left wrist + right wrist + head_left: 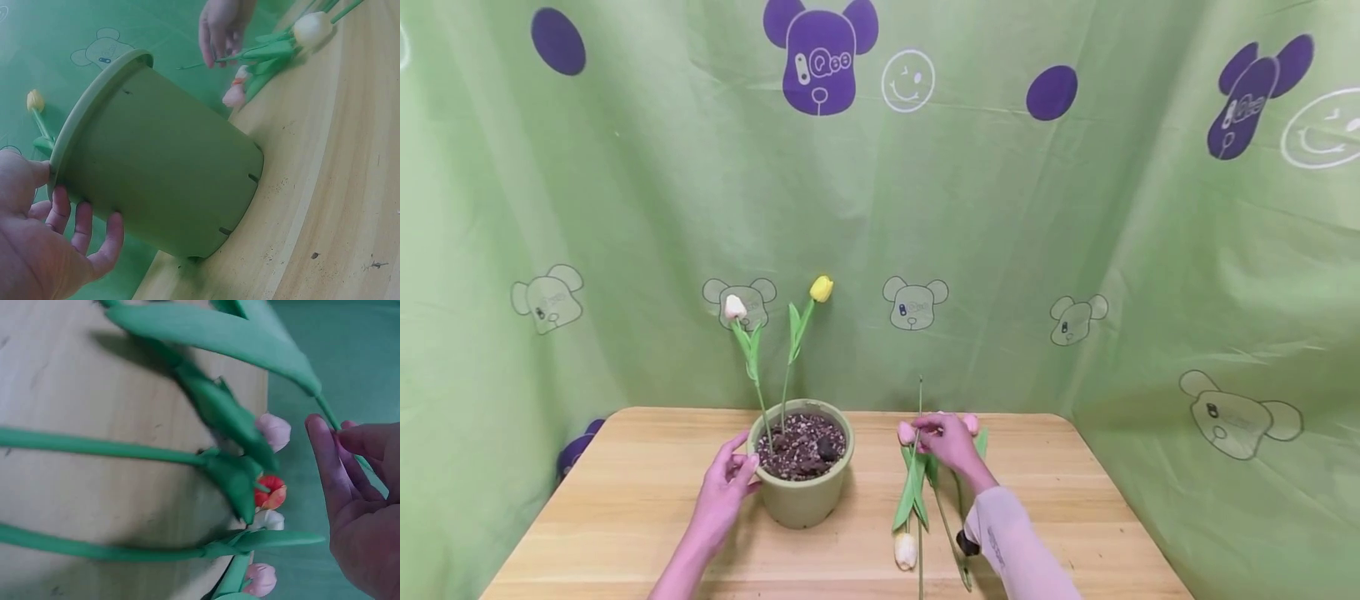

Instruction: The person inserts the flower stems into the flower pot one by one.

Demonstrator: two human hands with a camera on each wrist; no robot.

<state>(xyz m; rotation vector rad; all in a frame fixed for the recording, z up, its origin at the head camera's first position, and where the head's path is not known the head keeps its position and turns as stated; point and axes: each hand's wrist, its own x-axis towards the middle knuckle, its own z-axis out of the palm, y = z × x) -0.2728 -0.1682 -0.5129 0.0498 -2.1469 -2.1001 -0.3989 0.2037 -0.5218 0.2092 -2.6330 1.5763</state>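
My left hand (724, 492) grips the rim of a green flower pot (801, 500), thumb at the rim and fingers against the outer wall. Dark soil (808, 446) fills the pot, and in it stand a pale pink tulip (734, 307) and a yellow tulip (822, 289). To the right, my right hand (951, 442) pinches the green stem (328, 412) of a cream tulip (312, 29) between thumb and fingers. Its bloom points toward me, and the bare stem end sticks out beyond the hand. More tulips lie beneath, with pink blooms (274, 431) and a red-orange one (271, 492).
Everything stands on a light wooden table (647, 500). Green curtains (865, 192) with printed bears hang behind and at both sides. Bits of soil (314, 255) are scattered on the wood near the pot. Long stems (94, 448) reach toward the table's front.
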